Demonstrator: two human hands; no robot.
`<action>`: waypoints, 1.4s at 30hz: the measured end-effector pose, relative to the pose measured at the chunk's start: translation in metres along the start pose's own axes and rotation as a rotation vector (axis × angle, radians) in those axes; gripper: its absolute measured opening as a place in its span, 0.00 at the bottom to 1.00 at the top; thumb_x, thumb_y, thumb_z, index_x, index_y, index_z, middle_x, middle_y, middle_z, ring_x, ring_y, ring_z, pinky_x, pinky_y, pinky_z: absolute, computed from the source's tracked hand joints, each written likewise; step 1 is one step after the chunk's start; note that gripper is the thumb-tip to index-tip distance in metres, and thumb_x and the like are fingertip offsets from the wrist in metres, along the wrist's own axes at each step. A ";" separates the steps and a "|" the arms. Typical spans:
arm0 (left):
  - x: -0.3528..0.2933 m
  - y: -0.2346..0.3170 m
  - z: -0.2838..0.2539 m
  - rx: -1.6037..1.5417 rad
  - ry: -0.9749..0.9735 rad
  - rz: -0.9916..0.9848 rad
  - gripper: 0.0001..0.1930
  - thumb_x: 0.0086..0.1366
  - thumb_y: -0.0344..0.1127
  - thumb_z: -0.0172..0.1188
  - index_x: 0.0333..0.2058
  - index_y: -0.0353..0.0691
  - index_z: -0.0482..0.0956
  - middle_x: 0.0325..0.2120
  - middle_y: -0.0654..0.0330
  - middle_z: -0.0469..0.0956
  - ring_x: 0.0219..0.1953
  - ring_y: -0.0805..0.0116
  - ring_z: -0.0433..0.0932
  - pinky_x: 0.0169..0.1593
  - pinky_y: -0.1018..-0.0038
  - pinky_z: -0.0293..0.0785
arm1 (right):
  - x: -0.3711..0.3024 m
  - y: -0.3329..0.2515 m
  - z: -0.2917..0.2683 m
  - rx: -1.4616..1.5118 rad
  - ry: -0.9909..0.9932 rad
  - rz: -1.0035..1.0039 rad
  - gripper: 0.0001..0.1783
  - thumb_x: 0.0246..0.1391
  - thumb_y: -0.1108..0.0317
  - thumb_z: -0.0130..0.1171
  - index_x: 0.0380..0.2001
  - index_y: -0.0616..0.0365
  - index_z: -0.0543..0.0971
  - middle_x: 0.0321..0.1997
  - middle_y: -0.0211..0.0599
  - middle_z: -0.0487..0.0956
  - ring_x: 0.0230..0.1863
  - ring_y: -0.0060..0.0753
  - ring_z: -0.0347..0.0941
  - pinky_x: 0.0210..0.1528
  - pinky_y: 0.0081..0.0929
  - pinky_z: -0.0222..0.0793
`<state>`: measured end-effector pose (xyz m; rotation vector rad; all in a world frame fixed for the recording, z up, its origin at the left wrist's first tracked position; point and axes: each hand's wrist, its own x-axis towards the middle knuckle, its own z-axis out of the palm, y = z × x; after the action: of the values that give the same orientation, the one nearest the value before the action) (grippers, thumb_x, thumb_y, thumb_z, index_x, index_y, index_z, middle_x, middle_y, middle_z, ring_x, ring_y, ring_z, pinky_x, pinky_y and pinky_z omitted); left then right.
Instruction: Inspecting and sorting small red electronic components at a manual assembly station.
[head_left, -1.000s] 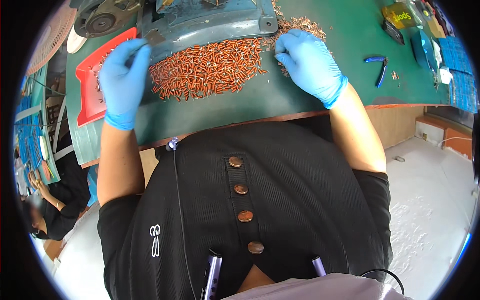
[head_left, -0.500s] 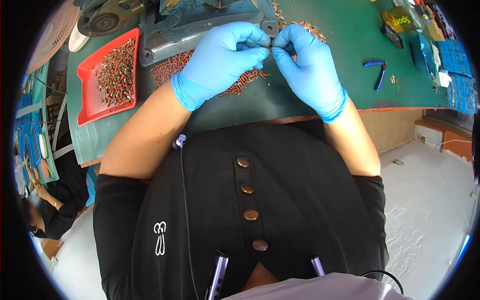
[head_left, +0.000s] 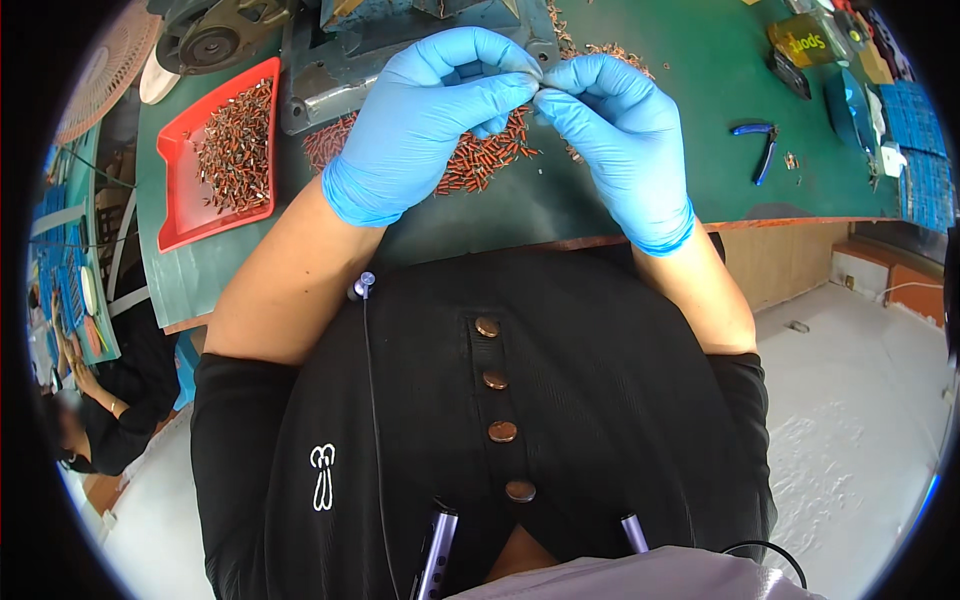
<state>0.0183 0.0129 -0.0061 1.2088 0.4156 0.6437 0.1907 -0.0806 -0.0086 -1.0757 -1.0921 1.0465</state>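
Below gloved hands [head_left: 415,125] [head_left: 628,140], green tabletop [head_left: 715,150], pale floor [head_left: 840,390]

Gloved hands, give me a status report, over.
Left hand and right hand pinched, fingertips meeting; anything between too small to tell. Orange parts pile partly hidden by left hand. Blue pliers off right, untouched.

L hand [head_left: 415,130] moved from over red tray [head_left: 180,205] to well rt. of it, now tip-to-tip w/ R hand [head_left: 628,140].
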 end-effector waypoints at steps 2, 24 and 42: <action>-0.002 -0.002 0.000 -0.057 -0.004 0.004 0.09 0.66 0.26 0.60 0.44 0.35 0.79 0.33 0.62 0.79 0.31 0.78 0.73 0.36 0.80 0.71 | 0.000 0.000 0.002 0.004 0.010 -0.026 0.06 0.58 0.75 0.63 0.38 0.63 0.80 0.33 0.27 0.79 0.33 0.13 0.72 0.36 0.13 0.69; -0.087 0.023 -0.055 1.441 0.006 0.049 0.03 0.55 0.29 0.60 0.29 0.39 0.79 0.26 0.55 0.77 0.32 0.51 0.77 0.37 0.62 0.74 | -0.003 0.024 0.012 -0.461 -0.072 -0.137 0.05 0.54 0.73 0.63 0.35 0.61 0.81 0.32 0.30 0.82 0.33 0.18 0.77 0.36 0.19 0.74; -0.086 0.013 -0.056 1.613 -0.172 0.080 0.03 0.54 0.31 0.58 0.26 0.39 0.76 0.25 0.55 0.75 0.30 0.53 0.77 0.34 0.59 0.73 | -0.011 0.029 0.018 -0.332 -0.111 -0.098 0.05 0.55 0.72 0.64 0.35 0.58 0.80 0.32 0.27 0.81 0.34 0.17 0.75 0.38 0.18 0.72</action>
<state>-0.0844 -0.0003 -0.0144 2.7831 0.7750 0.1461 0.1685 -0.0841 -0.0359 -1.2224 -1.4295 0.8736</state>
